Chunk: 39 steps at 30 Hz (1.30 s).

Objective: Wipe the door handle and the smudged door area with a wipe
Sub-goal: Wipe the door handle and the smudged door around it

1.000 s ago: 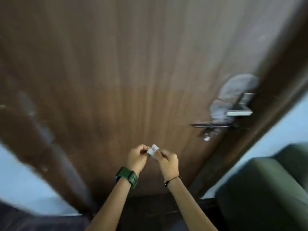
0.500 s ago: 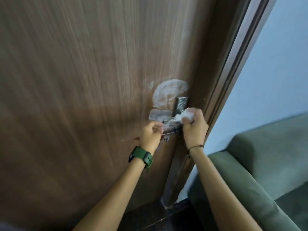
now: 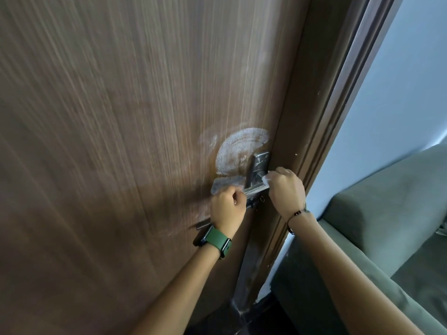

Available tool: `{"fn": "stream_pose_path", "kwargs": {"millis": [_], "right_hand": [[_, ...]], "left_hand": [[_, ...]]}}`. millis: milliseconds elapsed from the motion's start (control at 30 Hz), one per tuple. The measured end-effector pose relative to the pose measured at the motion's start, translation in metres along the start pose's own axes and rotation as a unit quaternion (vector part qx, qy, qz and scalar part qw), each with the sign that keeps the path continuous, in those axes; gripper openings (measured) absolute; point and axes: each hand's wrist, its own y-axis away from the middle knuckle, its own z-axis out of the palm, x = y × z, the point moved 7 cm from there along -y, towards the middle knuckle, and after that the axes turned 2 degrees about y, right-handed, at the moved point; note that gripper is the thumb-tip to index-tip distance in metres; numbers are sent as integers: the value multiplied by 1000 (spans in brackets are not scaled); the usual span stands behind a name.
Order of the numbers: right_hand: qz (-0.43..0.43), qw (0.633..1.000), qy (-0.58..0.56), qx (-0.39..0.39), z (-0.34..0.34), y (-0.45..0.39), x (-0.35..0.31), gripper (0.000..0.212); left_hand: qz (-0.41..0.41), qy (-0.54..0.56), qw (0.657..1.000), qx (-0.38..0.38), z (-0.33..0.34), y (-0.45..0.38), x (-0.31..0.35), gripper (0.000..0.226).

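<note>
- Wooden door, dark brown with vertical grain, is filling most of the view; its right edge is meeting the door frame, same brown, moulded.
- Pale blue-grey wall is showing right of the frame.
- Green sofa is sitting low at right, near the frame, its arm closest to the door.
- White smudge is lying on the door as a curved, chalky smear just above and left of the handle plate; a second pale patch is sitting directly below it, level with the lever.
- Metal door handle: upright plate near the door's right edge, streaked white, with a lever running left from its lower end.
- Left hand is curling into a fist at the lever's left part, fingers folded in against the metal; whether they are actually wrapping the lever cannot be told.
- Right hand is curling round a white wipe, pressing it against the lower right of the handle plate where the lever joins.
- Green-strapped watch is sitting on the left wrist.
- Thin dark bracelet is circling the right wrist.
- Wipe is mostly hidden in the fist; only a small bunched corner is showing.
</note>
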Motion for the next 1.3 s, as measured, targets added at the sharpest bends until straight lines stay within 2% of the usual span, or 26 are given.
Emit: {"fn": "stream_pose_path", "kwargs": {"millis": [100,200,300,433,567,667,767,833,900,933,1033,1233,1300], "right_hand": [[-7,1000,9,-22,6,-20,-4,19],[-16,1000,-8,5,4,-16,-1,18],[-41,999,8,13,1,5,5,25],[-62,997,27,-19,6,-23,-3,21],[-78,997,12,-7,2,-3,3,23],[-64,998,17,-16,4,-8,5,20],[-15,999,16,-50,16,-29,8,15],[7,999,13,-29,18,-24,11,13],[49,998,-47,-1,20,-11,19,14],[95,990,-107,-2,23,-6,25,16],[224,935,-273,-30,40,-4,32,23],[311,824,-473,28,53,25,39,26],[317,819,-477,25,56,28,41,27]], "left_hand": [[21,1,1000,22,-1,-2,2,18],[35,3,999,30,-1,-2,2,16],[41,11,999,27,0,-1,1,16],[33,7,999,37,1,-3,1,17],[17,4,999,30,1,-1,-2,20],[19,-3,999,39,2,-2,-2,21],[19,-5,999,44,3,-1,-1,19],[21,-6,999,43,3,-1,-1,18],[24,-7,999,46,3,0,-1,17],[23,-8,998,50,3,-1,-1,17],[20,-17,998,63,3,-2,-1,21],[28,-29,997,65,2,-3,-1,24],[26,-33,997,60,4,-4,-3,27]]}}
